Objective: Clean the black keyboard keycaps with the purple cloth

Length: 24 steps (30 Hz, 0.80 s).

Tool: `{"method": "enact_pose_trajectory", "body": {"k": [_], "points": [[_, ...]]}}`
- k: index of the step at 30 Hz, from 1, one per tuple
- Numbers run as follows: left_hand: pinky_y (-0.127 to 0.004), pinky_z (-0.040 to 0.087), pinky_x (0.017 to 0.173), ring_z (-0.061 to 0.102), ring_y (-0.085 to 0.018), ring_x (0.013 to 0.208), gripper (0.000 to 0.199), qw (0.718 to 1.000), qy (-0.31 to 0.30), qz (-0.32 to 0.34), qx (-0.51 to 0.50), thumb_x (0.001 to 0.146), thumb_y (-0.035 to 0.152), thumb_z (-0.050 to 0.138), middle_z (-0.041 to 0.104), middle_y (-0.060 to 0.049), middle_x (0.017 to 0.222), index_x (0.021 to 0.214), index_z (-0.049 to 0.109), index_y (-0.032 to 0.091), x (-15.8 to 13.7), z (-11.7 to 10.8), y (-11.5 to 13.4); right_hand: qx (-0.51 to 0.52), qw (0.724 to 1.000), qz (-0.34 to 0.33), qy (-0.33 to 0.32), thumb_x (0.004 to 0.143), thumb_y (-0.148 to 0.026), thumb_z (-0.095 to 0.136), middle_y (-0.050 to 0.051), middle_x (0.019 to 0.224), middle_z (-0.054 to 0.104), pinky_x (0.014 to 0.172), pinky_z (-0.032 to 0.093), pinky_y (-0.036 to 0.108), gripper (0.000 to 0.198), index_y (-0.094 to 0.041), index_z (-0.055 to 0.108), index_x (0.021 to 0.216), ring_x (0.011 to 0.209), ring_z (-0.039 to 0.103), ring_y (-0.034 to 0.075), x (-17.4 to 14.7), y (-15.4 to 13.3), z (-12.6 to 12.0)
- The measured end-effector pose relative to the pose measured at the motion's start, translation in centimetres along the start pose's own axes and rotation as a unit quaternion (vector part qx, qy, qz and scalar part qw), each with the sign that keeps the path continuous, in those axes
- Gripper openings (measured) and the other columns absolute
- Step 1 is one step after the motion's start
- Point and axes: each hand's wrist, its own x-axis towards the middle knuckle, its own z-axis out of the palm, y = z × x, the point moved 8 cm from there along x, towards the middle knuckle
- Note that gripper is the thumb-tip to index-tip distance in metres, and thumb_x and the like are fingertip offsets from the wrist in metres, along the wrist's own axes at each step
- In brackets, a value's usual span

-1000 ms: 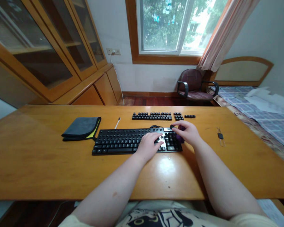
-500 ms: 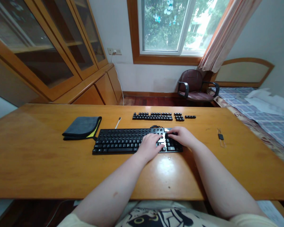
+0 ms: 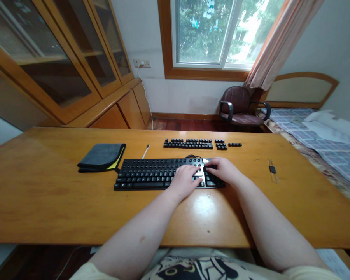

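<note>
A black keyboard point(image 3: 146, 179) lies lengthwise on the wooden desk in front of me. Between its main keys and the number pad, a bare shiny strip point(image 3: 201, 179) shows where keycaps are off. My left hand point(image 3: 184, 181) rests on the keyboard's right part, thumb and fingers apart, the fingertips reaching that strip. Over the number pad is my right hand point(image 3: 225, 170), its thumb and forefinger bent close together at the pad's left keys. Whatever lies between those fingertips is too small to make out. Part of the number pad is hidden under the right hand.
Loose black keycaps point(image 3: 188, 145) stand in rows behind the keyboard, with smaller groups point(image 3: 221, 146) to their right. A folded grey cloth point(image 3: 102, 155) and a small white-handled brush point(image 3: 146, 151) lie to the left. Farther right lies a wire keycap puller point(image 3: 272, 170).
My right hand's fingertips have shifted very slightly on the number pad. The left hand and the keyboard stay in place.
</note>
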Motion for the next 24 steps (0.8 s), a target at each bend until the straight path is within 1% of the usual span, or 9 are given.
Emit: {"method": "enact_pose_trajectory", "body": {"k": [8, 13, 18, 24], "points": [[-0.040, 0.040, 0.093, 0.055, -0.024, 0.103, 0.041, 1.000, -0.006, -0.006, 0.006, 0.075, 0.035, 0.064, 0.064, -0.006, 0.109, 0.113, 0.059, 0.023, -0.02, 0.17, -0.08, -0.070, 0.998, -0.001, 0.001, 0.073, -0.027, 0.062, 0.004, 0.087, 0.067, 0.069, 0.046, 0.030, 0.016, -0.024, 0.071, 0.086, 0.077, 0.061, 0.020, -0.24, -0.72, 0.04], [-0.041, 0.040, 0.093, 0.053, -0.025, 0.104, 0.044, 1.000, -0.015, -0.003, 0.015, 0.073, 0.035, 0.066, 0.063, -0.005, 0.111, 0.115, 0.057, 0.024, -0.12, 0.18, 0.21, -0.054, 0.999, 0.002, 0.001, 0.076, -0.029, 0.060, 0.003, 0.085, 0.067, 0.070, 0.045, 0.028, 0.013, -0.024, 0.071, 0.081, 0.077, 0.061, 0.019, -0.27, -0.74, 0.01], [-0.041, 0.039, 0.094, 0.051, -0.025, 0.106, 0.046, 0.999, -0.025, -0.004, 0.021, 0.071, 0.036, 0.067, 0.061, -0.005, 0.113, 0.114, 0.056, 0.024, -0.17, 0.16, 0.41, -0.046, 0.998, 0.039, 0.005, 0.076, -0.031, 0.061, 0.003, 0.083, 0.065, 0.068, 0.043, 0.027, 0.012, -0.023, 0.070, 0.077, 0.074, 0.059, 0.017, -0.19, -0.51, 0.00], [-0.039, 0.036, 0.096, 0.049, -0.024, 0.109, 0.045, 0.998, -0.046, -0.013, 0.034, 0.073, 0.039, 0.065, 0.060, -0.004, 0.114, 0.114, 0.057, 0.024, -0.13, 0.39, 0.41, -0.097, 0.992, 0.081, -0.007, 0.077, -0.030, 0.060, 0.003, 0.089, 0.064, 0.068, 0.041, 0.025, 0.013, -0.024, 0.071, 0.082, 0.077, 0.058, 0.016, -0.25, -0.73, 0.30]]}}
